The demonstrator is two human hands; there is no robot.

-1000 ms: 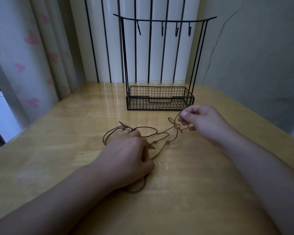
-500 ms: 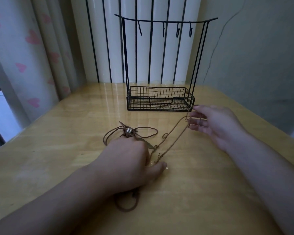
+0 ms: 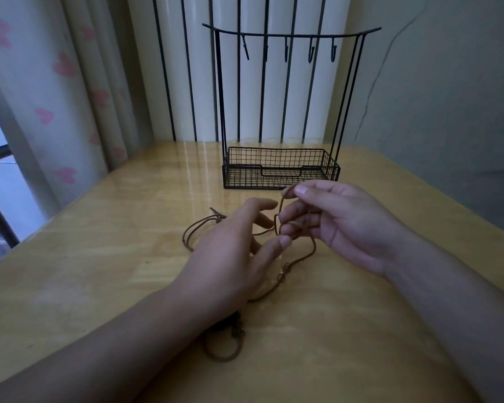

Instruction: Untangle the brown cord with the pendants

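Observation:
The brown cord (image 3: 311, 251) lies tangled on the wooden table (image 3: 99, 257), with a loop at the left, a knotted stretch in the middle and a small loop near my left forearm. My right hand (image 3: 338, 222) pinches a raised loop of the cord between thumb and curled fingers, just above the table. My left hand (image 3: 239, 248) hovers over the middle of the tangle with fingers spread and straight, its thumb tip close to the held loop. The pendants are mostly hidden under my left hand; a dark knot or pendant (image 3: 236, 333) shows by my forearm.
A black wire rack (image 3: 280, 170) with a mesh basket and a bar of hooks stands at the back of the table, just behind my right hand. A curtain with pink hearts (image 3: 56, 97) hangs at the left. The wall is at the right.
My left hand has lifted off the cord and moved forward, its fingers spreading. My right hand has drawn its cord loop left toward the middle and raised it.

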